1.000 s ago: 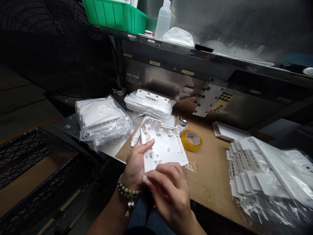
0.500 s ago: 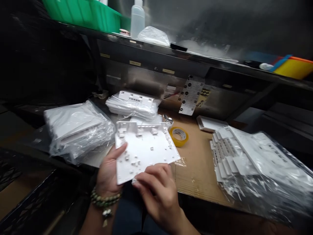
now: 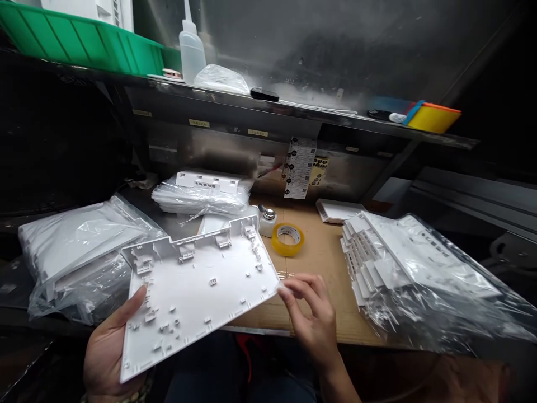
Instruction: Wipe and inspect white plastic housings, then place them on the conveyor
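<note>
My left hand [image 3: 109, 348] grips a white plastic housing panel [image 3: 197, 294] by its left edge, thumb on the inner face and fingers underneath. Clips, posts and a raised notched wall show on that face, which is turned up and tilted toward me. At the panel's right corner, my right hand [image 3: 314, 313] is closed in a pinch. A small white scrap, perhaps cloth, shows at its fingertips and is mostly hidden. Beyond the panel stand a small white bottle with a metal lid [image 3: 267, 222] and a roll of yellow tape [image 3: 287, 239].
Bagged white panels lie in a stack at left [image 3: 79, 246], another stack at the back [image 3: 201, 193] and a fanned stack at right [image 3: 403, 263]. Cardboard [image 3: 323, 274] covers the bench. A shelf overhead holds a green bin [image 3: 92, 45], a squeeze bottle [image 3: 192, 53] and a yellow container [image 3: 434, 116].
The panel and my left hand have come closer and lower left. My right hand has slid from the panel's near edge to its right corner. The whole view has shifted.
</note>
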Available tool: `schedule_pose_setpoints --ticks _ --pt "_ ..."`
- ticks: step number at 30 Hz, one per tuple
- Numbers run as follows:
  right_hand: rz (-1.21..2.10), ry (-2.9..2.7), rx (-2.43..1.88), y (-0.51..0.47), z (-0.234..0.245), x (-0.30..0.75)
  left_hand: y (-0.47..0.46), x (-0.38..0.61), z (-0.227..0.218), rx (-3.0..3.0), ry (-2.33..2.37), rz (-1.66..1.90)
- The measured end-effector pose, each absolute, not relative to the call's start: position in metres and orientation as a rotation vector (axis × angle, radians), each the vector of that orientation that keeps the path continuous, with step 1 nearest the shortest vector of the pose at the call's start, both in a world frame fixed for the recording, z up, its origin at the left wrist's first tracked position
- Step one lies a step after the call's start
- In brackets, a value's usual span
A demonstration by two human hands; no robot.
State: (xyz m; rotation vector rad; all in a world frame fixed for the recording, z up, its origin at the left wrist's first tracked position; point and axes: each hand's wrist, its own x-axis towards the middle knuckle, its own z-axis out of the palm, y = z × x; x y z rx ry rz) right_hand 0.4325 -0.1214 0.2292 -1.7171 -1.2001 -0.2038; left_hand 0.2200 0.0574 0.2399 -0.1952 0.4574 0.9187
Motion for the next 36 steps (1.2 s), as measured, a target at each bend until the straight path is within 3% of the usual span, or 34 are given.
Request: schedule_pose_setpoints --ticks 6,10,14,21,28,36 --pt "-0.338 -1.178 -1.789 -0.122 0.227 0.462 0.070 0.191 0.199 -0.049 0.248 0.807" --pt "-0.305 -1.008 -1.690 -0.110 0.251 0.470 0.082 0.151 0.149 0.115 0.461 0.575" --pt "-0.272 -1.035 -1.555 -0.092 0.272 0.460 0.076 0.137 0.131 0.258 0.657 0.490" --pt "-0.304 -1.043 -1.587 -0.084 0.259 0.456 0.042 0.178 0.166 0.384 0.628 0.759" --pt "-0.515 -1.025 -1.692 -0.088 0.248 0.478 0.024 0.217 0.204 0.390 0.478 0.737" --pt "-0.316 -1.369 -1.547 -0.036 0.275 0.418 0.004 0.283 0.215 0.373 0.359 0.658"
